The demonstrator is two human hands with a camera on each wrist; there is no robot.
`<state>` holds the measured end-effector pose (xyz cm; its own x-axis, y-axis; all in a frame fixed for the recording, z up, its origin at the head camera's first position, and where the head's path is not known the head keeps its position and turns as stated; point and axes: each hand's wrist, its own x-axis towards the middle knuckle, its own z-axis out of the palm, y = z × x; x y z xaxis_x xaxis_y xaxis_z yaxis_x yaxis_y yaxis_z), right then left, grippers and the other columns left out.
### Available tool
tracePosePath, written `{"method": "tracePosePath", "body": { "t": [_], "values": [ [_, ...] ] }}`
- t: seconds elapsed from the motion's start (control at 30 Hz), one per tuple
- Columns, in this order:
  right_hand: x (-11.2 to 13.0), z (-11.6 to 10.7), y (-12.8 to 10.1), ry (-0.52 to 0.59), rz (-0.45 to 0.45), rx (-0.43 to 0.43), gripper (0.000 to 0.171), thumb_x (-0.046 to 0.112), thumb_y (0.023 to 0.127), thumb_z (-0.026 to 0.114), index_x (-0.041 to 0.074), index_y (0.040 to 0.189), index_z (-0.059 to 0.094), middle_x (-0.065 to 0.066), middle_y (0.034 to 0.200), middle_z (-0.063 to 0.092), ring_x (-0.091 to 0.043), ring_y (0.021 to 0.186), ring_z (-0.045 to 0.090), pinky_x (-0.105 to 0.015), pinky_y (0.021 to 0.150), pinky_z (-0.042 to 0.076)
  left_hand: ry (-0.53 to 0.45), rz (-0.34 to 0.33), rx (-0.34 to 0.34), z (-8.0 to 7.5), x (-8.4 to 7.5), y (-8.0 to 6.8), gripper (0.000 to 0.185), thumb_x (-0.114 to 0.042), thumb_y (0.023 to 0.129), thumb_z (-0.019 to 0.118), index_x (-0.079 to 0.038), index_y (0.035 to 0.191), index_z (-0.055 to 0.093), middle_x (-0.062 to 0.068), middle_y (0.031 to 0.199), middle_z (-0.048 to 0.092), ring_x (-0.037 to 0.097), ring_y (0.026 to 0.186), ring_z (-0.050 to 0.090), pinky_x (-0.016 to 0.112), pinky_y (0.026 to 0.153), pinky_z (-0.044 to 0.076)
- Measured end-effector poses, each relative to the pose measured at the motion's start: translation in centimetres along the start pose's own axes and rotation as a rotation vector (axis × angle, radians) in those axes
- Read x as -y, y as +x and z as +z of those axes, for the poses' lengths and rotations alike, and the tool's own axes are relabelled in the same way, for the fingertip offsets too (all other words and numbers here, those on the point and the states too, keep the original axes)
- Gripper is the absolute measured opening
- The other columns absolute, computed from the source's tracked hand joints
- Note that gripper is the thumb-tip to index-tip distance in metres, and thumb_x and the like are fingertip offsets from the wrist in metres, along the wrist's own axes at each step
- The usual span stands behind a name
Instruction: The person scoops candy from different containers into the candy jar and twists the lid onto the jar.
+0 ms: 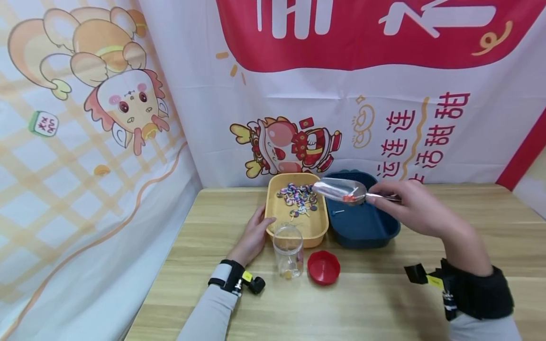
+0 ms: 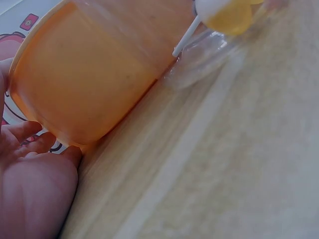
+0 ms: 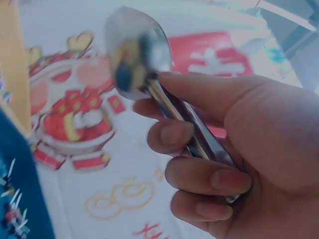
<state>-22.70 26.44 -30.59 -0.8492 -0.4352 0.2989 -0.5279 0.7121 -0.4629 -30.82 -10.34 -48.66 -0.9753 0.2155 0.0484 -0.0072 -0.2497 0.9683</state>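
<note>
In right hand (image 1: 420, 208) — scoop (image 1: 341, 190)

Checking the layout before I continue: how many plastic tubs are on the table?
2: the yellow tub, touched by the left hand, and the blue tub right beside it.

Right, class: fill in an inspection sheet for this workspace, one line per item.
Surface: wooden table, bare at front.
Job's things: metal scoop carrying a lollipop; yellow tub of lollipops; blue tub; clear jar.
Clutter: red lid.
Grippers: right hand grips the scoop; left hand rests on the yellow tub.
Cables: nothing seen.
Surroundings: cartoon banners.
</note>
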Motion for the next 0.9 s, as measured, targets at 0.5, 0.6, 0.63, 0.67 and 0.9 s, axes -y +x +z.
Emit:
{"method": "tracePosePath", "body": {
  "t": [0.5, 0.6, 0.63, 0.67, 0.9],
  "values": [
    [4.3, 0.1, -0.9, 0.066, -0.152, 0.203, 0.021, 0.031, 0.099, 0.069, 0.018, 0.112, 0.079, 0.017, 0.083, 0.068, -0.004, 0.066, 0.058, -0.021, 0.055, 0.049, 0.012, -0.014, -0.003, 0.1, -0.2, 0.1, 0.071, -0.006, 0.101, 0.053, -0.007, 0.163, 0.018, 0.015, 0.171, 0.015, 0.029, 0.156, 0.02, 0.039, 0.126, 0.024],
    [4.4, 0.0, -1.1, 0.069, -0.145, 0.203, 0.023, 0.032, 0.098, 0.069, 0.018, 0.112, 0.079, 0.018, 0.084, 0.069, -0.005, 0.066, 0.058, -0.021, 0.055, 0.048, 0.016, -0.016, -0.001, 0.1, -0.3, 0.0, 0.07, -0.006, 0.101, 0.052, -0.007, 0.163, 0.018, 0.015, 0.171, 0.014, 0.029, 0.155, 0.02, 0.039, 0.126, 0.024],
    [4.4, 0.0, -1.1, 0.07, -0.142, 0.203, 0.023, 0.033, 0.098, 0.069, 0.017, 0.112, 0.079, 0.018, 0.084, 0.069, -0.005, 0.066, 0.058, -0.021, 0.055, 0.048, 0.016, -0.016, 0.0, 0.1, -0.3, 0.0, 0.07, -0.005, 0.101, 0.052, -0.007, 0.163, 0.018, 0.015, 0.171, 0.014, 0.03, 0.156, 0.02, 0.04, 0.126, 0.024],
    [4.4, -0.1, -1.1, 0.071, -0.144, 0.201, 0.023, 0.032, 0.098, 0.069, 0.018, 0.112, 0.079, 0.018, 0.085, 0.069, -0.005, 0.067, 0.059, -0.021, 0.056, 0.049, 0.017, -0.015, 0.002, 0.1, -0.3, 0.0, 0.07, -0.005, 0.101, 0.052, -0.007, 0.163, 0.018, 0.015, 0.171, 0.014, 0.03, 0.156, 0.02, 0.04, 0.126, 0.024],
    [4.7, -0.3, -1.4, 0.066, -0.16, 0.185, 0.021, 0.031, 0.098, 0.069, 0.019, 0.112, 0.079, 0.017, 0.094, 0.073, -0.003, 0.072, 0.062, -0.021, 0.061, 0.053, 0.02, -0.023, -0.006, 0.1, -0.4, -0.1, 0.07, -0.004, 0.101, 0.051, -0.007, 0.163, 0.019, 0.015, 0.171, 0.013, 0.029, 0.156, 0.018, 0.04, 0.126, 0.023]
  ]
}}
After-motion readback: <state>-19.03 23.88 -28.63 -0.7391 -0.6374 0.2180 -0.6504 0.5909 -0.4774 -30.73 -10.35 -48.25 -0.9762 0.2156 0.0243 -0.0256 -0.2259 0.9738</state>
